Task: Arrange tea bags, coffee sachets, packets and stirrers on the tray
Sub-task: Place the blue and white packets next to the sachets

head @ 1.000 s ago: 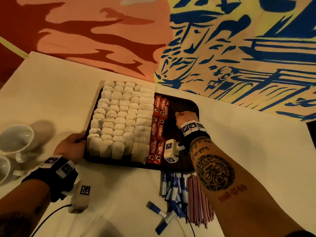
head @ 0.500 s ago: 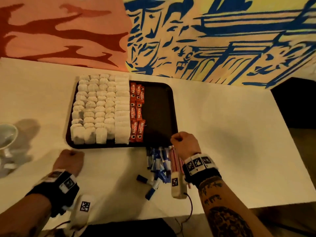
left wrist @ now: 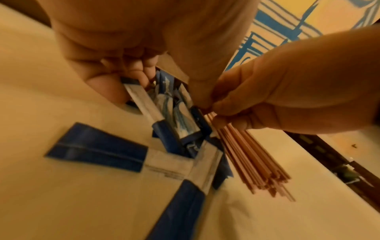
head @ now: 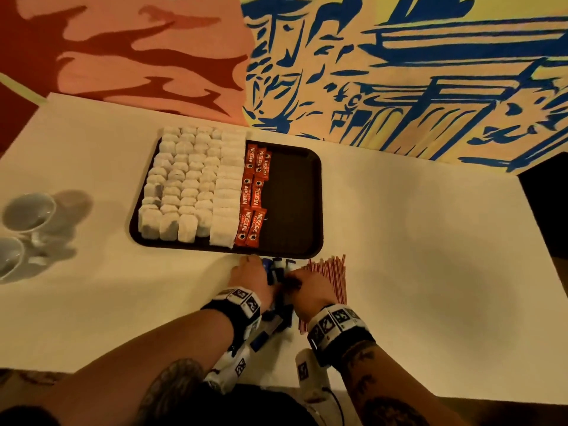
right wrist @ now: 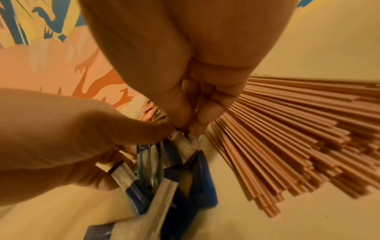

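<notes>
Working at the near edge of the counter (head: 415, 241), both hands dig into a pile of blue-and-white packets (left wrist: 164, 123) lying at 6 o'clock from the dark tray (head: 295, 204). The left hand (head: 250, 279) curls its fingers around several packets, and the right hand (head: 307, 292) pinches into the same pile, thumb against fingertips; the heap is too tangled to count. Just beside it, toward 3 o'clock, lies a loose bundle of thin red stirrers (right wrist: 287, 138), dozens at least, flat on the counter and touching the right hand's fingers. On the tray, white tea bags (head: 184, 186) fill the 9 o'clock half in about five overlapping columns. Six red coffee sachets (head: 253, 195) show in two columns of three at the tray's centre, while its 3 o'clock side shows bare dark surface. Two white cups (head: 27, 210) sit on the counter well apart at 9 o'clock.
</notes>
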`<state>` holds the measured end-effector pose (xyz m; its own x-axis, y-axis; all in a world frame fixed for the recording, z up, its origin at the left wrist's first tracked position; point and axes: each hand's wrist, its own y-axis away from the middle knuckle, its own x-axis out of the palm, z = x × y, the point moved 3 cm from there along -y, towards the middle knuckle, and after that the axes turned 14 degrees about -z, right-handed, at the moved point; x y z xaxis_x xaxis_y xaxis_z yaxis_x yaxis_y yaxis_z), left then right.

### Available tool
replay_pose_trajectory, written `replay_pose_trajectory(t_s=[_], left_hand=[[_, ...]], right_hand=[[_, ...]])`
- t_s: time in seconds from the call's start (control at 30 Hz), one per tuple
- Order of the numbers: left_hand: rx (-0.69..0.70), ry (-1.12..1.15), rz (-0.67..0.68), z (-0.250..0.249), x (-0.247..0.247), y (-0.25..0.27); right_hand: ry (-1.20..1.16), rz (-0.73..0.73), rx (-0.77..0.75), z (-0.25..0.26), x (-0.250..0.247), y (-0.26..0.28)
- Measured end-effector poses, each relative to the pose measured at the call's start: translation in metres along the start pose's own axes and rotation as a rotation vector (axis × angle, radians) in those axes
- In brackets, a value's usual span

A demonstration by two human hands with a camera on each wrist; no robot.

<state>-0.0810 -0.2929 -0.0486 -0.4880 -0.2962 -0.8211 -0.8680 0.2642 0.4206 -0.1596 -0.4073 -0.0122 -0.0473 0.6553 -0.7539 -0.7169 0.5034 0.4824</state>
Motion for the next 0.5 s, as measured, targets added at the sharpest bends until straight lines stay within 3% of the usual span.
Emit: replay_pose_trajectory(t_s=[0.1,0.23,0.5], left_hand=[[0.041,-0.102,-0.016,0.0,-0.002,0.002],[0.045,-0.041,0.008,0.011,-0.007,-0.002],[0.107,0.292,-0.098,0.036,-0.049,-0.003]], right_hand=[[-0.096,-0.01,0.032,-0.004,-0.006,0.0],[-0.172,-0.018,0.033,-0.013,-0.013,-0.001],[-0.194,-0.093,-0.023,-0.013,-0.019,-0.004]])
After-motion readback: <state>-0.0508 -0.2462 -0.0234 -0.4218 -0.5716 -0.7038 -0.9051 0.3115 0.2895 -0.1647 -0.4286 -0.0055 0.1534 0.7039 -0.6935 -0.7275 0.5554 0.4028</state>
